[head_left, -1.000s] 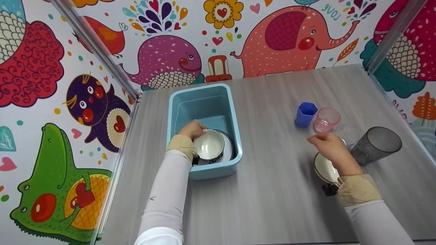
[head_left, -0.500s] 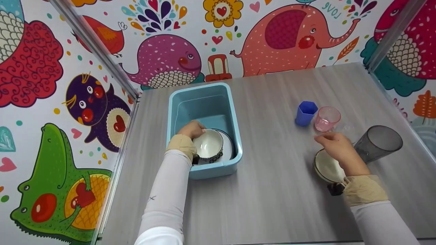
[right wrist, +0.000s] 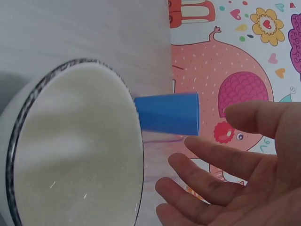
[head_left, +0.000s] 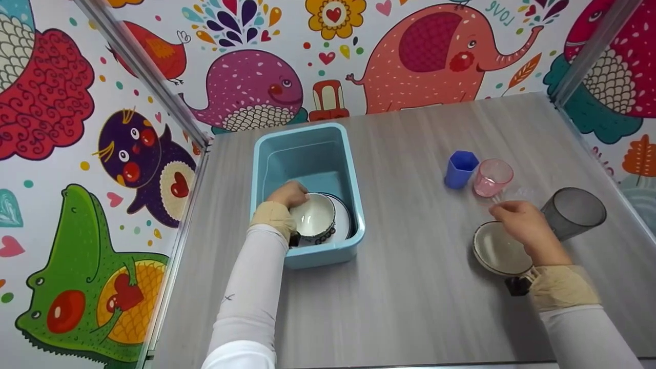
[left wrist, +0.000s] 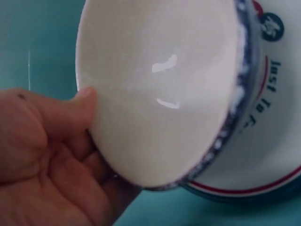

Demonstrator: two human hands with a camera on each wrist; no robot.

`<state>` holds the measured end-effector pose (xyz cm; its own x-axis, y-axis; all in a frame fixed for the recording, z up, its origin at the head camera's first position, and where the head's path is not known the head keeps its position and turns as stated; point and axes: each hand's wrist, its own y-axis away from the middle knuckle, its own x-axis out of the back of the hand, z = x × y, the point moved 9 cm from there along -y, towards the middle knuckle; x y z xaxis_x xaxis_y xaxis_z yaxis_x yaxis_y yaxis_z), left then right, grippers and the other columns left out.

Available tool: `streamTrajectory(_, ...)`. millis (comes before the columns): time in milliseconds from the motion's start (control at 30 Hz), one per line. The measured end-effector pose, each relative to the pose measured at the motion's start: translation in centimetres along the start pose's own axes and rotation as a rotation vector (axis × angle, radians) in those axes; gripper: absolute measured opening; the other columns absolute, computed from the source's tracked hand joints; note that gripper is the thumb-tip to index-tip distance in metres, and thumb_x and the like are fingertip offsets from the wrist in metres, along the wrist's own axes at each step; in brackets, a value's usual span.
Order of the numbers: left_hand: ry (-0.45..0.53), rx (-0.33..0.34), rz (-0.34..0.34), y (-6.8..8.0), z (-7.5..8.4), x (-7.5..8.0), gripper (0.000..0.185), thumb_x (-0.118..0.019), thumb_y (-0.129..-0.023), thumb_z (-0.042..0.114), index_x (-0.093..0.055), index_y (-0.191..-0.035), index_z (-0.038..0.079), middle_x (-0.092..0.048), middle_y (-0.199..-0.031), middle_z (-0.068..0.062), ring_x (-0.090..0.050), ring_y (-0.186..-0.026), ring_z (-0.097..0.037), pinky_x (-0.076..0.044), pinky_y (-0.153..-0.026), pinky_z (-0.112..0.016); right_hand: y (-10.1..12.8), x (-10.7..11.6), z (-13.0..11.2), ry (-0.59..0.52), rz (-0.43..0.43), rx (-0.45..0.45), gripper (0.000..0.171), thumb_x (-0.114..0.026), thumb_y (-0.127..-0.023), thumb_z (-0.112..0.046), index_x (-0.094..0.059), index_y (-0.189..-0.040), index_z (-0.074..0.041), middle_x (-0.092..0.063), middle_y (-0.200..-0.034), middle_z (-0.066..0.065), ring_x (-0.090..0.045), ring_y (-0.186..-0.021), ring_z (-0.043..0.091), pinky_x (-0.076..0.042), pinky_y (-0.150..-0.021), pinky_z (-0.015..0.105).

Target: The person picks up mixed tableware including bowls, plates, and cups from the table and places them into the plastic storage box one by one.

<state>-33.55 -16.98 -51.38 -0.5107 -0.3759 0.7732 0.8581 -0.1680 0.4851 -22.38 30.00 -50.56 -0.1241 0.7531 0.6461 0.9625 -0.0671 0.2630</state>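
Inside a light blue tub (head_left: pixel 360 220), my left hand (head_left: pixel 288 195) holds a white bowl (head_left: pixel 313 216) tilted by its rim. In the left wrist view the thumb (left wrist: pixel 84 106) lies over the bowl's edge, with fingers curled beneath. A white plate (left wrist: pixel 263 160) with a red line and lettering lies in the tub behind the bowl. Over the table at the right, my right hand (head_left: pixel 530 228) hovers with fingers spread and nothing in them. Close under it stands a second white bowl (head_left: pixel 498 248) with a dark speckled rim (right wrist: pixel 142 160), apart from the fingers.
Beyond the right hand stand a blue hexagonal cup (head_left: pixel 457 173) and a pink see-through cup (head_left: pixel 491 179). A faint clear object (head_left: pixel 515 192) is beside the pink one. A tall grey see-through cup (head_left: pixel 571 215) stands to the right. Printed walls enclose the table.
My right hand has moved a little to the right and towards me, uncovering more of the second bowl. The left hand keeps its hold on the bowl in the tub, almost still.
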Motion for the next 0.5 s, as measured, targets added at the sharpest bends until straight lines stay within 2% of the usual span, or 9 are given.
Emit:
streamTrajectory(133,0.092,-0.001,0.053,0.1,0.1,0.5,0.037,-0.054,-0.101,0.016,-0.065,-0.131,-0.001,-0.064,-0.135,-0.021,-0.062,-0.123,-0.034,-0.052,-0.104,-0.044,0.0,0.4,0.6,0.021,0.011,-0.016,0.051,-0.047,-0.102,-0.031,-0.060,-0.127,0.012,-0.061,-0.125,0.033,-0.057,-0.111,0.042,-0.047,-0.082,0.038)
streamTrajectory(233,0.171,-0.002,0.130,0.1,0.2,1.2,0.035,-0.056,-0.100,0.015,-0.067,-0.128,-0.003,-0.064,-0.135,-0.022,-0.062,-0.123,-0.035,-0.052,-0.104,-0.045,0.0,0.6,1.1,0.019,0.002,-0.039,0.053,-0.048,-0.102,-0.031,-0.057,-0.130,0.013,-0.056,-0.132,0.036,-0.054,-0.117,0.047,-0.048,-0.089,0.047)
streamTrajectory(367,0.215,-0.002,0.215,0.2,0.2,2.0,0.033,-0.055,-0.101,0.015,-0.069,-0.124,-0.003,-0.065,-0.132,-0.021,-0.062,-0.120,-0.034,-0.052,-0.102,-0.046,0.0,0.6,1.8,0.015,-0.019,-0.066,0.058,-0.047,-0.102,-0.031,-0.051,-0.134,0.017,-0.049,-0.138,0.040,-0.047,-0.124,0.052,-0.042,-0.101,0.060)
streamTrajectory(500,0.250,-0.027,0.293,0.4,0.7,2.7,0.030,-0.054,-0.103,0.016,-0.073,-0.118,-0.002,-0.069,-0.125,-0.018,-0.062,-0.108,-0.029,-0.051,-0.099,-0.045,0.0,0.5,2.6,0.021,-0.037,-0.099,0.062,-0.045,-0.102,-0.032,-0.047,-0.137,0.019,-0.044,-0.141,0.042,-0.045,-0.126,0.054,-0.040,-0.103,0.062)
